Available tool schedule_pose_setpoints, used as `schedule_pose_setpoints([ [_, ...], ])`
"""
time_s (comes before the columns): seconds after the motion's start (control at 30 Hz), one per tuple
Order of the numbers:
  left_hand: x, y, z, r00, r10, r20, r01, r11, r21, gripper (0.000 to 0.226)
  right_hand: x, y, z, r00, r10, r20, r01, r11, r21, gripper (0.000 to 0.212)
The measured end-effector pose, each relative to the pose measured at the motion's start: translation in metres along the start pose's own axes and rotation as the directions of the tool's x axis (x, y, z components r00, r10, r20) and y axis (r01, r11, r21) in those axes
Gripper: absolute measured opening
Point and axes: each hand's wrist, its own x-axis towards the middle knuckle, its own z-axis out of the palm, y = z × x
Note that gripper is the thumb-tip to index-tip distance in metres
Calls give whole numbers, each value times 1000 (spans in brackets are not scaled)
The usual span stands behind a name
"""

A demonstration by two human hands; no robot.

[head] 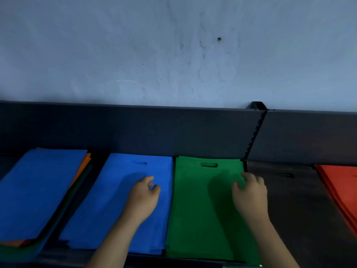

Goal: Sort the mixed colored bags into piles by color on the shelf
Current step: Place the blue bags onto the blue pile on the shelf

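Far-left mixed pile [38, 190] has a plain bright blue bag on top, w/ orange and dark green edges showing beneath at its right side and near corner. Next to it the blue pile [108, 206] is solid royal blue, the green pile [197, 213] solid mid-green, the black pile [301, 209] flat dull black, and the red pile [342, 186] at far right plain red-orange; no prints or patterns on any bag. Shelf back panel [154, 130] is dark charcoal, wall [135, 51] above it pale blue-grey w/ faint smudges and one small dark spot.
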Motion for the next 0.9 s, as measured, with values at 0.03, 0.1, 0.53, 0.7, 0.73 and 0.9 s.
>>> schedule_pose_setpoints([
  [0.03,2,-6,-15,1000,1,-31,0,1000,7,47,0,-13,9,1000,-24,15,23,998,66,45],
  [0.1,6,-18,-40,997,5,-76,-4,1000,10,47,-3,-35,26,997,-64,35,57,983,176,35],
  [0.53,32,-173,-273,937,-99,-335,175,963,205,62,-134,-250,217,834,-242,496,-63,851,521,11],
  [0.7,52,-236,-324,947,-154,-280,255,893,370,69,-163,-307,274,810,-179,559,-149,859,491,27],
  [0.73,57,-244,-326,957,-173,-234,255,887,386,70,-165,-314,284,806,-151,572,-173,864,472,30],
  [0.9,60,-237,-318,999,-39,2,34,903,429,55,-160,-329,304,897,-71,437,-78,946,314,46],
])
